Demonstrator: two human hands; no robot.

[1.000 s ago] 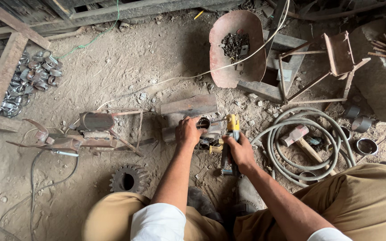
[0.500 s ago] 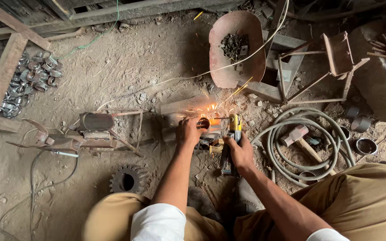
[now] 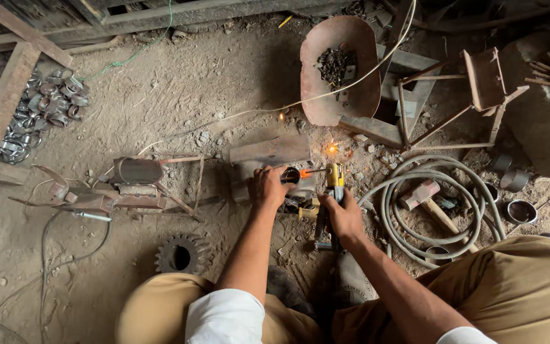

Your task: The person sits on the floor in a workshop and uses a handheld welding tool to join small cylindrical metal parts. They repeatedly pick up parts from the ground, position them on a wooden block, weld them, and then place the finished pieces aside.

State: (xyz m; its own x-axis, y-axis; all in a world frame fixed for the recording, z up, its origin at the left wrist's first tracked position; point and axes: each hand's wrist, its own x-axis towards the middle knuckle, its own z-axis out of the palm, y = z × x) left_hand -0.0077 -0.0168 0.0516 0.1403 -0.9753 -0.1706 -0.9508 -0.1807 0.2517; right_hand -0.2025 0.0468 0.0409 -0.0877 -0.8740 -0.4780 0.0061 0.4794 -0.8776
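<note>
Gripping a yellow grinder (image 3: pixel 333 181) in the closed right hand (image 3: pixel 345 216), left hand (image 3: pixel 268 188) clasping a small metal piece (image 3: pixel 291 176), sparks (image 3: pixel 331 149) flying, coiled hose (image 3: pixel 440 210) and hammer (image 3: pixel 424 197) just right, gear (image 3: pixel 183 253) on dirt floor (image 3: pixel 211 95).

Head view, looking down on a seated person. 2 bare forearms run up the middle of the frame, ending in the left hand (image 3: pixel 268 188) and the right hand (image 3: pixel 345 216); neither hand wears a glove, ring or watch that can be made out. Each upper arm is covered by a short white sleeve (image 3: pixel 224 318), plain and without markings, its hem near the elbow; the second sleeve shows only as a sliver at the lower right edge. Both legs wear mustard-brown trousers (image 3: pixel 510 286) of plain cloth, softly creased over the knees.
</note>
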